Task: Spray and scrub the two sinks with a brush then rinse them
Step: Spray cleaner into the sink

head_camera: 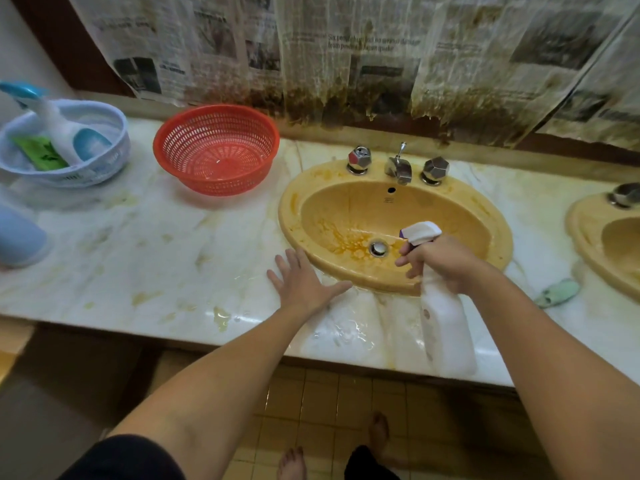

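Evidently early on: the right hand grips a white spray bottle, nozzle aimed into the stained yellow sink. The left hand rests flat, fingers spread, on the tabletop. A second sink waits rightward. Newspaper reads partly "Japan quake".

the sink is mustard yellow with orange-brown blotches round its drain. the spray bottle is white with a purple nozzle tip. the colander is red mesh, the basket pale blue, the counter white marble with yellowish stains.
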A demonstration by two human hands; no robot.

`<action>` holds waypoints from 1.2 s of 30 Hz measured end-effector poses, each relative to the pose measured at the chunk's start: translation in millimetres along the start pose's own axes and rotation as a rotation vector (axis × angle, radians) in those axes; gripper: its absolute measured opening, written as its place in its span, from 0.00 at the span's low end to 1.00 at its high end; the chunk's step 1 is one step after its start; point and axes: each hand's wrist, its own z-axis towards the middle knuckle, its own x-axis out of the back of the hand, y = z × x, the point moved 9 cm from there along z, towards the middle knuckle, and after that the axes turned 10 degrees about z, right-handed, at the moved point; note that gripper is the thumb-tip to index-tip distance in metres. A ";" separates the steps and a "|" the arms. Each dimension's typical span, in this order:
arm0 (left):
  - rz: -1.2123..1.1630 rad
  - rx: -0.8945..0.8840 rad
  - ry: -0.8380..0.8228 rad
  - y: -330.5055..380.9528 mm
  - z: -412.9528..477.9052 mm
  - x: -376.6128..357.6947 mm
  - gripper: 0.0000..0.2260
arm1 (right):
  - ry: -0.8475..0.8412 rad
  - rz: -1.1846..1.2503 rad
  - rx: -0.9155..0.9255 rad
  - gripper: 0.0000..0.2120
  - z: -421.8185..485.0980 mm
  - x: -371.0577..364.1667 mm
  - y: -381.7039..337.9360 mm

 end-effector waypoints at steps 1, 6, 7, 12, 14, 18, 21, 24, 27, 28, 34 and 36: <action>0.024 0.019 -0.021 1.8 1.5 -1.5 0.66 | 0.003 -0.002 -0.010 0.11 5.9 4.9 -4.4; 0.146 0.061 -0.075 8.7 3.3 -5.5 0.67 | -0.078 -0.033 -0.047 0.10 31.9 12.1 -23.9; 0.154 0.071 -0.079 9.4 3.9 -5.2 0.67 | -0.113 -0.036 -0.028 0.10 36.8 11.6 -29.5; 0.173 0.120 -0.086 9.7 5.4 -3.1 0.67 | -0.330 0.032 -0.139 0.14 58.6 11.0 -25.6; 0.162 0.137 -0.074 8.1 5.6 -2.2 0.68 | -0.353 -0.094 -0.166 0.10 65.0 14.6 -20.5; 0.116 0.160 -0.068 9.6 6.6 -2.2 0.70 | -0.360 -0.140 -0.169 0.10 74.4 23.2 -19.2; 0.080 0.183 -0.059 9.3 6.0 -1.5 0.71 | -0.367 -0.062 -0.136 0.16 81.8 28.6 -19.8; 0.035 0.196 -0.046 9.0 4.6 -0.2 0.72 | -0.345 -0.015 -0.105 0.21 80.3 34.6 -20.6; -0.062 0.225 -0.019 7.0 5.3 8.6 0.72 | -0.236 0.003 -0.048 0.14 79.0 44.1 -18.7; -0.118 0.246 -0.007 4.6 6.3 15.1 0.71 | -0.183 -0.005 -0.026 0.13 77.1 47.3 -18.0; -0.099 0.096 -0.039 -1.6 22.2 32.2 0.71 | 0.077 0.022 0.122 0.11 58.0 56.7 -20.4; -0.085 0.051 -0.031 -4.9 27.2 30.0 0.72 | 0.106 0.098 0.128 0.09 52.6 52.2 -18.5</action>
